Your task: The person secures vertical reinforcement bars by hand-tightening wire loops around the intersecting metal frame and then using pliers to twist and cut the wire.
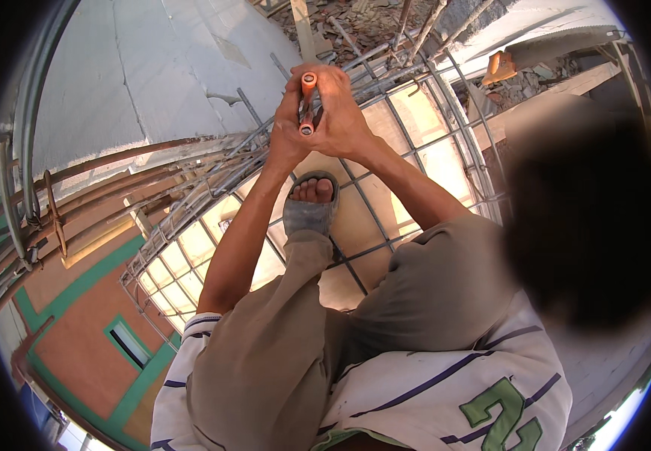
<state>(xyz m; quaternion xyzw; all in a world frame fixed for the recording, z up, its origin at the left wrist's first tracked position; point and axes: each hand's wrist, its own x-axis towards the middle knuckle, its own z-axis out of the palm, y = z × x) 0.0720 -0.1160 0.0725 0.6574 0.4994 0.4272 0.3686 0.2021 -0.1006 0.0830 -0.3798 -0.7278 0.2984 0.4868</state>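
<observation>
A pair of orange-handled pliers [308, 104] points its two handle ends up towards me, and its jaws are hidden below. My left hand [288, 126] closes round one side of it. On the other side my right hand [340, 114] grips it, with fingers wrapped over the far side. Both hands sit over the tied steel bars at the far edge of a rebar grid [374, 204]. What the jaws touch cannot be seen.
My sandalled foot [309, 207] rests on the grid above pale boards [355, 244]. Bundled bars [115, 177] run off left beside a grey concrete surface [182, 68]. Rubble [336, 30] lies beyond upright bars. A dark blurred shape [592, 225] covers the right side.
</observation>
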